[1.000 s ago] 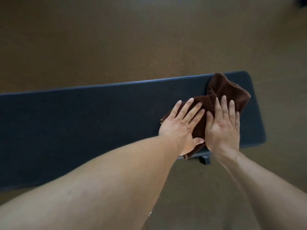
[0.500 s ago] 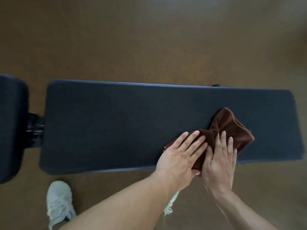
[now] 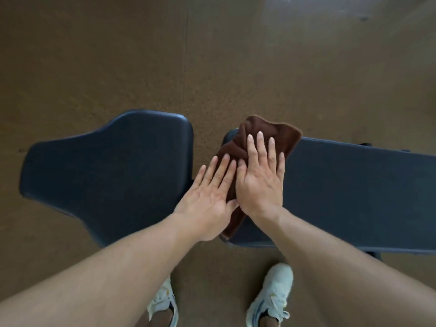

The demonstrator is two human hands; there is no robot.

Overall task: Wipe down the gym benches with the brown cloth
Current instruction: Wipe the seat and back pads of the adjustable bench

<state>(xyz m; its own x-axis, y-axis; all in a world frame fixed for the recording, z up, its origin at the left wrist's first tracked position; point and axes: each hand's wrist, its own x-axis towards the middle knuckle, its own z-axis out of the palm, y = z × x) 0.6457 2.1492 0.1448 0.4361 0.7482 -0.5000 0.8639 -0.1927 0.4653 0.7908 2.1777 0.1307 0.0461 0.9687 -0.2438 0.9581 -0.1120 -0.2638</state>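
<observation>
Head cam looks straight down. Brown speckled floor (image 3: 236,55) fills most of the view, with a thin seam line running top to bottom left of centre. Two dark navy bench pads sit across the middle: long back pad (image 3: 354,197) on the right, running off the right edge, and wider seat pad (image 3: 113,171) on the left, tapered toward its left end. Narrow gap between the two pads, floor visible through it.

Both forearms come in from the bottom corners, bare. Brown cloth (image 3: 280,134) lies bunched on the left end of the long pad, covering it from far edge to near edge; its far corner overhangs the pad slightly. Right hand (image 3: 259,180) is flat, fingers spread, palm down and pressing on the cloth. Left hand (image 3: 207,199) is flat too, fingers extended; its fingertips lie on the cloth's left edge while the palm sits over the gap and the seat pad corner. Hands are side by side, touching at the thumb side; neither is curled around the cloth.

Two white sneakers (image 3: 271,296) stand on the floor at the bottom, near the long pad's near edge.
</observation>
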